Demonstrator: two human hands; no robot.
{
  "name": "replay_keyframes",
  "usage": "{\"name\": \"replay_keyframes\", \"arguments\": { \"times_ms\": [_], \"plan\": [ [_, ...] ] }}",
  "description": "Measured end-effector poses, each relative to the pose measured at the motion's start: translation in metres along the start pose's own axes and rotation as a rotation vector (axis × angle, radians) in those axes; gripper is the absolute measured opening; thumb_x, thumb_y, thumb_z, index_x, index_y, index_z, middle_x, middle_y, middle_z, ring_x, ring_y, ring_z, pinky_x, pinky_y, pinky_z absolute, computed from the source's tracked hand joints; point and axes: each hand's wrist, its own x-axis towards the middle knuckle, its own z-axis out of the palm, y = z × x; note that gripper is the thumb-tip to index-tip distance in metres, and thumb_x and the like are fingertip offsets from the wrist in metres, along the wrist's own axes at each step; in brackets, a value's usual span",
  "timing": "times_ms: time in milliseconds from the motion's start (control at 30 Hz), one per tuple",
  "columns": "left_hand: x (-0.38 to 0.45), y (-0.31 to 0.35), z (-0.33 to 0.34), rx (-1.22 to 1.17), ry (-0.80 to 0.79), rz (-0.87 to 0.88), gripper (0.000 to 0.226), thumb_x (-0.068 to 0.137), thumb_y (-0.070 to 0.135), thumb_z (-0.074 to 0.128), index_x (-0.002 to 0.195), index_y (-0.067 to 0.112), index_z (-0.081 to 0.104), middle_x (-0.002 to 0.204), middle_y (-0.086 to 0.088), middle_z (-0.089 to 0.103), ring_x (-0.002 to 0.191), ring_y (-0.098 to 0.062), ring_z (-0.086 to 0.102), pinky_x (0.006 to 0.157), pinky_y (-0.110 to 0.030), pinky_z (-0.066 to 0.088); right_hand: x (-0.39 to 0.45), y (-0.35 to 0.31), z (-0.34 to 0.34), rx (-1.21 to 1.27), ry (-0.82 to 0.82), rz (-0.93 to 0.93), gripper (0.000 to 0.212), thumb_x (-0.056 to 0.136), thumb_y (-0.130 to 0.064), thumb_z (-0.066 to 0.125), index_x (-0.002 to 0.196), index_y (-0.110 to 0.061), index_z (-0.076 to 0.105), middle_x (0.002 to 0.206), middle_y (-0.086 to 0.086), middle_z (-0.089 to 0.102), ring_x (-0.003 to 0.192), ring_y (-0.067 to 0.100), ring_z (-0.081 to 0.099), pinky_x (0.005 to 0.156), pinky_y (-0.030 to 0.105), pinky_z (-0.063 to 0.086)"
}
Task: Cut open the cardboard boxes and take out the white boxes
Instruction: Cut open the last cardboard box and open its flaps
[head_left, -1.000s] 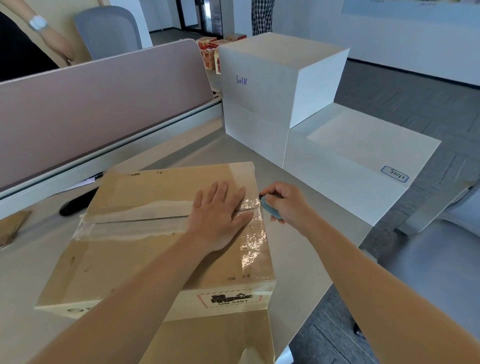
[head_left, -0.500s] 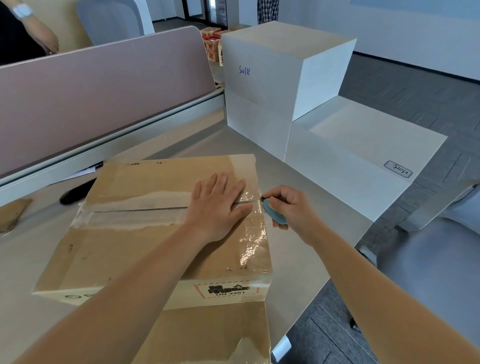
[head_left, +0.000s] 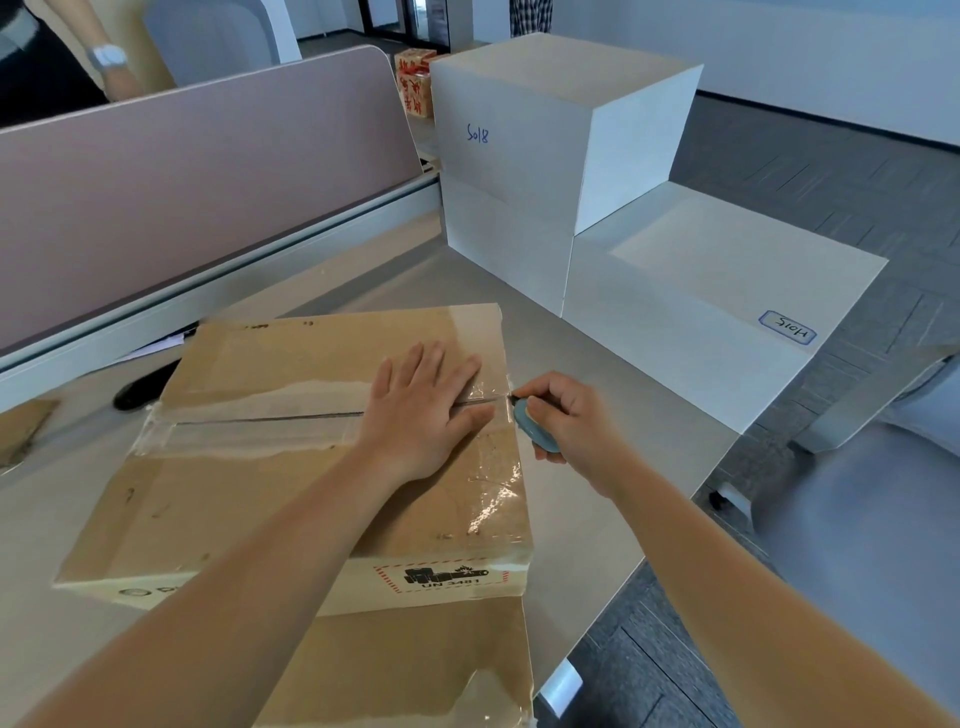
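Fingers (head_left: 447, 364) of left hand (head_left: 421, 415) spread flat on stiff box (head_left: 234, 519), lower centre; right hand (head_left: 566, 421) pinching cutter (head_left: 535, 431) at slick tape (head_left: 493, 493); best gripped by side edges.

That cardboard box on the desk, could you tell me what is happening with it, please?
A person is slitting the tape on the cardboard box. The left hand lies flat on its top, holding it down. The right hand grips a small blue cutter at the right end of the taped seam. The flaps are still closed. Several white boxes stand stacked behind.
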Motion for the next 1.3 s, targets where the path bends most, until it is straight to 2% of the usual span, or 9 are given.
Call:
{"name": "replay_keyframes", "arguments": {
  "times_ms": [67, 233, 433, 600, 800, 967, 1033, 1200, 1300],
  "plan": [
    [0.000, 0.000, 0.000, 0.005, 0.006, 0.001, 0.060, 0.092, 0.058, 0.021, 0.147, 0.036, 0.009, 0.157, -0.001, -0.004, 0.144, -0.020, -0.008, 0.115, -0.040, -0.005, -0.001, 0.001, 0.000, -0.013, -0.002, -0.008, 0.031, 0.094, -0.003, 0.042, 0.076, -0.026, 0.053, 0.072, -0.002, 0.051, 0.048, 0.007, 0.048, 0.041, 0.009, 0.039],
    [-0.001, 0.001, 0.000, 0.005, 0.010, 0.006, 0.060, 0.093, 0.057, 0.023, 0.147, 0.036, 0.010, 0.158, -0.001, -0.004, 0.144, -0.020, -0.008, 0.115, -0.039, -0.004, -0.004, 0.005, 0.002, -0.006, 0.016, -0.017, 0.032, 0.094, -0.003, 0.042, 0.076, -0.027, 0.053, 0.073, -0.002, 0.051, 0.038, -0.002, 0.047, 0.042, 0.011, 0.040],
    [-0.001, 0.002, 0.000, 0.009, 0.012, 0.004, 0.060, 0.093, 0.057, 0.023, 0.147, 0.037, 0.009, 0.157, -0.001, -0.004, 0.144, -0.020, -0.008, 0.115, -0.039, -0.005, -0.010, 0.001, 0.003, 0.036, 0.030, 0.018, 0.030, 0.094, -0.004, 0.042, 0.076, -0.025, 0.052, 0.075, 0.000, 0.050, 0.052, 0.010, 0.047, 0.041, 0.009, 0.040],
    [0.000, 0.002, -0.001, 0.001, 0.014, 0.007, 0.060, 0.093, 0.057, 0.024, 0.147, 0.036, 0.010, 0.157, -0.001, -0.004, 0.144, -0.020, -0.008, 0.115, -0.038, -0.005, -0.015, -0.001, 0.005, 0.058, 0.050, 0.045, 0.024, 0.095, -0.004, 0.042, 0.079, -0.019, 0.052, 0.074, 0.000, 0.049, 0.052, 0.010, 0.045, 0.039, 0.008, 0.039],
    [0.000, 0.003, -0.002, 0.005, 0.028, 0.014, 0.059, 0.093, 0.055, 0.024, 0.147, 0.033, 0.014, 0.157, -0.002, -0.001, 0.144, -0.020, -0.005, 0.114, -0.038, -0.002, -0.019, -0.003, 0.006, 0.035, 0.030, 0.034, 0.030, 0.094, -0.003, 0.043, 0.074, -0.024, 0.051, 0.073, -0.002, 0.049, 0.054, 0.008, 0.045, 0.038, 0.010, 0.037],
    [0.000, 0.003, -0.003, 0.002, 0.017, 0.000, 0.059, 0.093, 0.056, 0.024, 0.147, 0.034, 0.013, 0.157, -0.002, -0.002, 0.144, -0.020, -0.005, 0.115, -0.039, -0.003, -0.021, -0.001, 0.001, 0.008, -0.006, 0.080, 0.028, 0.094, -0.005, 0.044, 0.074, -0.023, 0.053, 0.071, 0.001, 0.051, 0.048, 0.013, 0.045, 0.044, 0.021, 0.039],
    [0.001, 0.007, -0.003, -0.005, 0.020, -0.020, 0.059, 0.093, 0.056, 0.023, 0.147, 0.034, 0.012, 0.157, -0.002, -0.002, 0.144, -0.021, -0.006, 0.115, -0.039, -0.003, -0.020, -0.003, -0.005, 0.010, -0.014, 0.107, 0.028, 0.094, -0.005, 0.044, 0.074, -0.022, 0.054, 0.070, 0.003, 0.052, 0.043, 0.012, 0.045, 0.044, 0.019, 0.036],
    [0.015, 0.032, 0.001, -0.072, 0.041, -0.140, 0.060, 0.094, 0.056, 0.021, 0.148, 0.032, 0.010, 0.157, -0.005, -0.003, 0.144, -0.024, -0.007, 0.115, -0.044, -0.004, -0.018, -0.003, -0.034, 0.153, 0.194, 0.160, 0.021, 0.095, -0.004, 0.040, 0.085, -0.012, 0.057, 0.071, 0.007, 0.053, 0.032, 0.004, 0.045, 0.037, 0.015, 0.034],
    [0.024, 0.046, 0.001, -0.126, 0.064, -0.202, 0.059, 0.095, 0.054, 0.022, 0.147, 0.029, 0.015, 0.157, -0.006, 0.001, 0.144, -0.025, -0.004, 0.114, -0.045, -0.004, -0.009, -0.010, -0.049, 0.240, 0.253, 0.128, 0.015, 0.095, -0.006, 0.041, 0.095, -0.008, 0.055, 0.080, 0.004, 0.054, 0.036, 0.004, 0.049, 0.038, 0.016, 0.038]
  ]
}}
